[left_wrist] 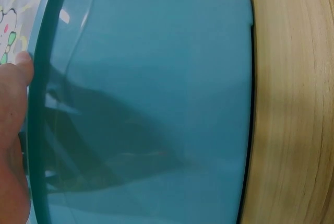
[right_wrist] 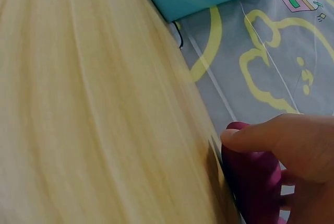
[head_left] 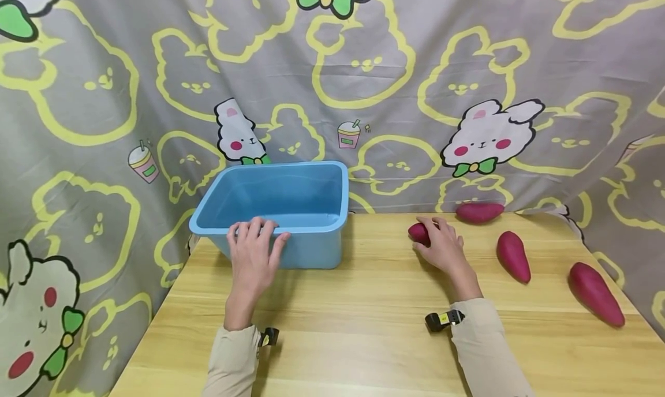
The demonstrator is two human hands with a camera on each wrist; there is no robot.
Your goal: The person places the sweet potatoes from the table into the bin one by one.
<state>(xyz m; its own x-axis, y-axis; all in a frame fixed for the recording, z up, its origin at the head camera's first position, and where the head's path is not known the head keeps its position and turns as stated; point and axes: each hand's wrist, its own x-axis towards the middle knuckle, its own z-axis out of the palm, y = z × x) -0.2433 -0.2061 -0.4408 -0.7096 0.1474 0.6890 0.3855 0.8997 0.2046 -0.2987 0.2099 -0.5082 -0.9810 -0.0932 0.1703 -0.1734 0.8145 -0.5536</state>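
Observation:
My left hand (head_left: 253, 258) holds the near rim of a blue plastic bin (head_left: 291, 250), its fingers hooked over the edge. In the left wrist view the thumb (left_wrist: 23, 67) lies at the rim, and the bin's outer wall (left_wrist: 156, 104) fills most of the picture. To the right of the bin, my right hand (head_left: 443, 247) grips a purple-red sweet potato (head_left: 418, 233) resting on the table. The right wrist view shows the thumb (right_wrist: 242, 139) along one side of that sweet potato (right_wrist: 253, 182), with fingers on the other; its lower end is cut off.
Three more sweet potatoes lie right of my right hand: one at the back edge (head_left: 479, 213), one nearer (head_left: 513, 257), one farthest right (head_left: 596, 294). The wooden table (head_left: 353, 333) meets a patterned grey curtain (head_left: 384, 91) behind and at the sides.

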